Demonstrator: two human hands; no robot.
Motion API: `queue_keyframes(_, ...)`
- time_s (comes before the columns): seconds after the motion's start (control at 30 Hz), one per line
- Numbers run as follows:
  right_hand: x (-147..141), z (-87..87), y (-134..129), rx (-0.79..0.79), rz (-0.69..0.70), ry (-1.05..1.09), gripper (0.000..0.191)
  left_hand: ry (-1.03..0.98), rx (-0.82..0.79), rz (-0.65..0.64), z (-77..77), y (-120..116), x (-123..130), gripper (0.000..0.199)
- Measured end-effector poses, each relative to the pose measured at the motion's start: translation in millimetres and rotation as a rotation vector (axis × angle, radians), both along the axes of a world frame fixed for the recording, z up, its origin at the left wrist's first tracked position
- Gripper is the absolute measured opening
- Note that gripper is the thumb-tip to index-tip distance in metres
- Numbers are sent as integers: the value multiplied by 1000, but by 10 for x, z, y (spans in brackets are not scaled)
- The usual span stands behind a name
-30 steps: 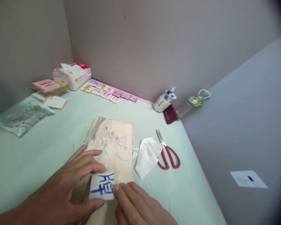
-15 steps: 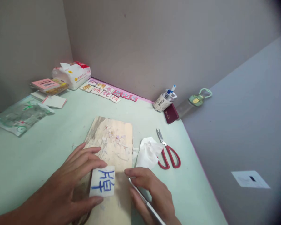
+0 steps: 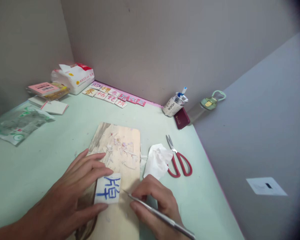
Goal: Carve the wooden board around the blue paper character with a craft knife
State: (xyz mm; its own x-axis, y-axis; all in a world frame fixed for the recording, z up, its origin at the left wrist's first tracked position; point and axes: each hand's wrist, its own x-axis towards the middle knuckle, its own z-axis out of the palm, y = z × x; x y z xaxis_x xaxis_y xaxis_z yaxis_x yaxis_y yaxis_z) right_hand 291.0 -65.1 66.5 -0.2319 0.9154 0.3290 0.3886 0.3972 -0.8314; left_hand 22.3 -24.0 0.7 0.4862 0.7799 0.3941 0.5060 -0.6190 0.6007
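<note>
The pale tile with blue strokes [image 3: 108, 188] lies on the near part of the wooden board [image 3: 131, 135]. There the left hand [image 3: 62, 190], half open, braces it between thumb and forefinger. The right hand [image 3: 160, 203] is closed in a pen grip on a slim metal tool [image 3: 153, 210], its tip above the board just beside the tile. Shavings [image 3: 120, 145] litter the board's far part; crumpled tissue [image 3: 158, 160] and scissors [image 3: 176, 155] lie to its right. Good control here likely wants even pressure, a low tool angle and fingertips outside the tip's path.
</note>
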Motion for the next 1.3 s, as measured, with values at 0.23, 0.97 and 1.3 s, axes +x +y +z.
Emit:
queue_keyframes(0.23,48,83,29,-264,-37,132,10,15,6,10,11,-2,7,49)
queue_keyframes(0.97,440,203,103,-521,72,-65,11,62,15,-6,-62,8,-59,48)
queue_keyframes(1.3,406,171,125,-523,-22,-131,21,25,41,45,-16,79,-88,44)
